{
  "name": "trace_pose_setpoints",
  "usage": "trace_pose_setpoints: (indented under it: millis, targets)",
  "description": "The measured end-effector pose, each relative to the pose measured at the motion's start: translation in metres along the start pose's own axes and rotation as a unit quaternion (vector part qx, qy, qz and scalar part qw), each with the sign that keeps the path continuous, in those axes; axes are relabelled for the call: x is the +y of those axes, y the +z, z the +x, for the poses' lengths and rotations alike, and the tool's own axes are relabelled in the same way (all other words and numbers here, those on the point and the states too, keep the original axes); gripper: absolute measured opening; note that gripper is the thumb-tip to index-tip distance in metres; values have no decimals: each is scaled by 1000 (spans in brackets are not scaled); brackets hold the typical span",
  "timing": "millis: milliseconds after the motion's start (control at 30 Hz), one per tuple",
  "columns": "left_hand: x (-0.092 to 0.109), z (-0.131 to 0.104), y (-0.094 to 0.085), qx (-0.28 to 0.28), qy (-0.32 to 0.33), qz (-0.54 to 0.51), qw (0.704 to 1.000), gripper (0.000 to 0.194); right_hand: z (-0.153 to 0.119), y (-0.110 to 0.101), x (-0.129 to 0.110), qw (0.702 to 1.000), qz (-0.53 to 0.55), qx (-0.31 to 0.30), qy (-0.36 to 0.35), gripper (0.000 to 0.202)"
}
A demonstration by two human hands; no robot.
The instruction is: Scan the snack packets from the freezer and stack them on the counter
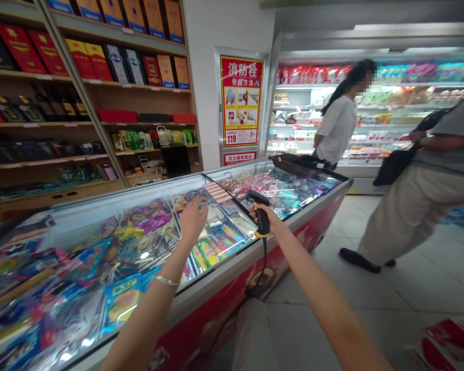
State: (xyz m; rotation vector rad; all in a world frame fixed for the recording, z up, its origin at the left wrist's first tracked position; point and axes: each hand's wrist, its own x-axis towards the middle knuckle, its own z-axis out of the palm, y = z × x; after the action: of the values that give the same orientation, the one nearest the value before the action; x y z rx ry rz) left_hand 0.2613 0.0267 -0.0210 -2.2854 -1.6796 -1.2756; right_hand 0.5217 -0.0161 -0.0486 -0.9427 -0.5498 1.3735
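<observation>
A black and yellow handheld scanner (pixel 261 216) with a cable hanging down is gripped in my right hand (pixel 266 215), over the front edge of a chest freezer (pixel 232 270). My left hand (pixel 193 221) reaches over the freezer's glass top, fingers spread and nothing visible in them; whether they touch the glass I cannot tell. Under the glass lie packaged ice creams, among them purple packs (pixel 150 215) and yellow and green ones (pixel 209 250). A silvery bracelet is on my left wrist.
Shelves (pixel 139 90) with boxes and bottles stand behind the freezer on the left. One person (pixel 338 123) stands by a lit display fridge (pixel 410 123); another (pixel 421 190) stands at the right. A red package (pixel 448 345) lies at the lower right.
</observation>
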Motion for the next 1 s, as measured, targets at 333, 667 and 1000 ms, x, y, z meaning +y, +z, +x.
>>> trace_pose_setpoints:
  millis: [333, 667, 1000]
  targets:
    - [84, -9, 121, -178, 79, -76, 978, 44, 40, -97, -39, 994, 60, 87, -43, 5]
    - [93, -12, 164, -252, 233, -32, 939, 47, 55, -110, -33, 996, 37, 66, -50, 4]
    - [84, -20, 180, -260, 248, -11, 933, 35, 51, -112, -33, 993, 71, 56, -74, 3]
